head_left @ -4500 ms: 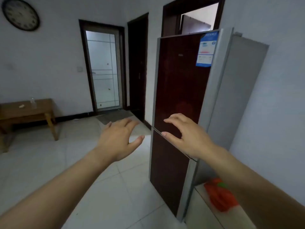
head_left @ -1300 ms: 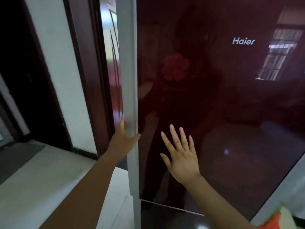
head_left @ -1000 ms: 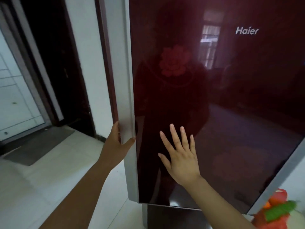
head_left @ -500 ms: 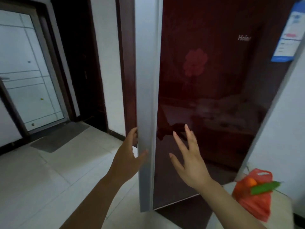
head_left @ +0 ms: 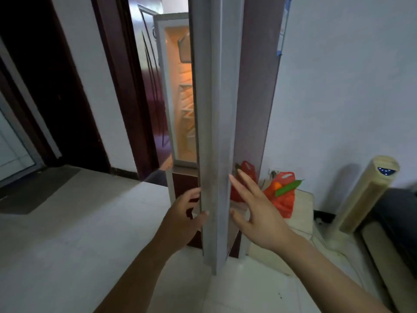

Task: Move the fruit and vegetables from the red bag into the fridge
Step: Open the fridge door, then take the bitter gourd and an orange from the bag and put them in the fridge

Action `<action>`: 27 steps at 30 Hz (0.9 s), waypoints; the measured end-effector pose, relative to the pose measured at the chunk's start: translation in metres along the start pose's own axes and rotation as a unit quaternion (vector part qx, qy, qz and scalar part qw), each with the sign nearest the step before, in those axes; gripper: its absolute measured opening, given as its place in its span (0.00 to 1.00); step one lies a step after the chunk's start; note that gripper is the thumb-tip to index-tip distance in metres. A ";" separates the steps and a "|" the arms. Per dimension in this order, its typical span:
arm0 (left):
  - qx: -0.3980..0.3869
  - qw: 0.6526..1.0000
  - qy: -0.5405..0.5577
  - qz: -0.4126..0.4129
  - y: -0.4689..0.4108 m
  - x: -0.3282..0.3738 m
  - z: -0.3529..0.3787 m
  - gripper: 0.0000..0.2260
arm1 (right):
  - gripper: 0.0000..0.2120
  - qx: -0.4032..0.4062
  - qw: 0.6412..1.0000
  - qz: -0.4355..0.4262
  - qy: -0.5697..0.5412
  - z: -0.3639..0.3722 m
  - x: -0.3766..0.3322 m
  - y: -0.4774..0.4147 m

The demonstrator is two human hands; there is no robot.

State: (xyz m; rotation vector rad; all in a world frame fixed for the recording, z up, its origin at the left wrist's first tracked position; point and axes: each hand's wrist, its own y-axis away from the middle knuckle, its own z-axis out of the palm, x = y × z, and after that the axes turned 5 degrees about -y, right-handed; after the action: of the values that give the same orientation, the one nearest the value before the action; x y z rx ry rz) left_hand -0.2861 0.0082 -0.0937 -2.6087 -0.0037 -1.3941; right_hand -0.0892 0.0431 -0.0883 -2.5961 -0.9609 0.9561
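Left hand (head_left: pixel 182 219) grip clamped on edge of the dark red, silver-trimmed fridge door (head_left: pixel 216 136), door open edge-on. Right hand (head_left: pixel 255 211), fingers spread apart, holds nothing beside door front. Lit fridge interior (head_left: pixel 184 98) visible behind. Red plastic bag (head_left: pixel 282 195) with green vegetable (head_left: pixel 288 188) sits on pale surface (head_left: pixel 302 213) right of fridge.

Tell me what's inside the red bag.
Poking out of the red bag are a long green vegetable and something round and orange. The plastic hides whatever lies deeper, so the rest cannot be told.
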 end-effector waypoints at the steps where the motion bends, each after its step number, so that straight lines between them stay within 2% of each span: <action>1: 0.000 1.000 0.022 -0.005 0.001 0.007 0.006 0.24 | 0.33 0.005 1.000 0.009 -0.002 -0.006 0.003 0.011; 6: -0.022 0.997 0.077 -0.001 0.000 0.039 0.044 0.29 | 0.32 0.029 0.999 0.031 0.020 -0.034 0.027 0.056; 10: -0.048 0.997 0.053 0.016 0.009 0.063 0.086 0.30 | 0.33 0.037 0.998 0.059 0.005 -0.058 0.047 0.083; 19: -0.007 0.999 0.051 -0.004 0.027 0.121 0.171 0.31 | 0.37 0.006 0.995 0.075 -0.057 -0.113 0.101 0.122; 23: 0.023 0.998 0.047 -0.018 0.045 0.140 0.202 0.28 | 0.35 -0.013 0.997 0.060 -0.039 -0.139 0.129 0.141; 27: 0.070 0.998 0.010 0.000 0.069 0.157 0.245 0.21 | 0.30 0.004 0.996 0.079 -0.050 -0.171 0.171 0.178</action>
State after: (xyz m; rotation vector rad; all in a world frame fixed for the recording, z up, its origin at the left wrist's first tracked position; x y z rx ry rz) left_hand 0.0099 -0.0332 -0.1085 -2.4804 -0.0941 -1.3688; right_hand 0.2097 0.0212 -0.1142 -2.6725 -0.7819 1.1356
